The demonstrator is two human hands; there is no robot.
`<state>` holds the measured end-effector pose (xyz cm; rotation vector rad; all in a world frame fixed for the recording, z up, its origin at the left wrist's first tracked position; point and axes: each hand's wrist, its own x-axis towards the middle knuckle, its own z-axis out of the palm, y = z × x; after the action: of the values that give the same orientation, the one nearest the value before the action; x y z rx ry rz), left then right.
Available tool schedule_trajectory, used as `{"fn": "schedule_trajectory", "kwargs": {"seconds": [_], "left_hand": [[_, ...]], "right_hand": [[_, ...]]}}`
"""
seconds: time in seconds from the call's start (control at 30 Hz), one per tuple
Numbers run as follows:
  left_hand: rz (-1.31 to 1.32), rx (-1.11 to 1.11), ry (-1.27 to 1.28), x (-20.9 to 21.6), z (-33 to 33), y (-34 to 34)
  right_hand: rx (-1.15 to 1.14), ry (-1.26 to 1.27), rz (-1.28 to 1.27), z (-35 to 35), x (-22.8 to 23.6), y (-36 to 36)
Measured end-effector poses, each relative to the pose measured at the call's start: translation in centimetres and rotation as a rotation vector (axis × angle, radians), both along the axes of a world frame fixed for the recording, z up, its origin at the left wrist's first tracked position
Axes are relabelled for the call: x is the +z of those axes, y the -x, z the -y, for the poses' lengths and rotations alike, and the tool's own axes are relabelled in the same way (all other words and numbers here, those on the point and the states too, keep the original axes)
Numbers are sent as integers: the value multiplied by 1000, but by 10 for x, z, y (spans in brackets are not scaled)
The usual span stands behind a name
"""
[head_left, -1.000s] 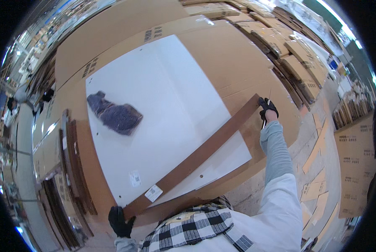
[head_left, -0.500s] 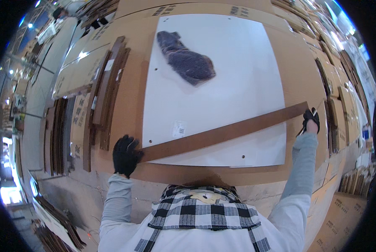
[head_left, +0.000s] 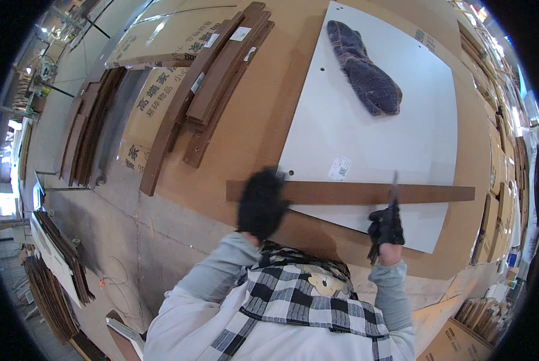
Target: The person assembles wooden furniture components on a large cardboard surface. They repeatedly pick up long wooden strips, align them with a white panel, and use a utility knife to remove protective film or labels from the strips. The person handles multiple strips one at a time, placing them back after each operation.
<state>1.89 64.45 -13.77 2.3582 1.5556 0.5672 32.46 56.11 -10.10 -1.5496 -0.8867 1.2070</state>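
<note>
just beyond the right hand (head_left: 387,227), which is curled round a slim, blurred tool (head_left: 394,191), a brown strip (head_left: 335,192) lies across a white panel (head_left: 366,147). over the strip's left part is the left hand (head_left: 262,203), its finger spread and any hold too blurred to tell. beyond it, leftward, lie brown boards (head_left: 224,78).

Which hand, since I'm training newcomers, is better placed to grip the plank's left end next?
Left, probably: the left hand overlaps the plank near that end and, though blurred, appears empty. The right hand is farther along, holding a thin tool.
</note>
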Motion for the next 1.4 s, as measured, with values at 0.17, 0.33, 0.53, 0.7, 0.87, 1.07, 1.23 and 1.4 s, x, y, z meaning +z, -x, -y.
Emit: {"fn": "schedule_trajectory", "kwargs": {"seconds": [0.17, 0.33, 0.53, 0.7, 0.87, 1.07, 1.23, 1.4], "left_hand": [[364, 494, 47, -45, -6, 120], [1260, 227, 864, 3, -12, 101], [1166, 31, 908, -29, -6, 108], [1265, 3, 1039, -12, -12, 112], [1240, -50, 997, -21, -15, 117], [1211, 57, 1085, -3, -20, 115], [1205, 171, 1083, 1, -19, 108], [1139, 277, 1038, 5, -17, 97]], "right_hand": [[392, -118, 549, -5, 4, 78], [567, -443, 735, -26, 0, 159], [719, -148, 895, -36, 8, 215], [705, -243, 858, -42, 6, 234], [710, -249, 908, -39, -4, 240], [689, -213, 933, -40, 2, 247], [650, -174, 937, -38, 9, 248], [598, -191, 947, -32, 8, 238]]}}
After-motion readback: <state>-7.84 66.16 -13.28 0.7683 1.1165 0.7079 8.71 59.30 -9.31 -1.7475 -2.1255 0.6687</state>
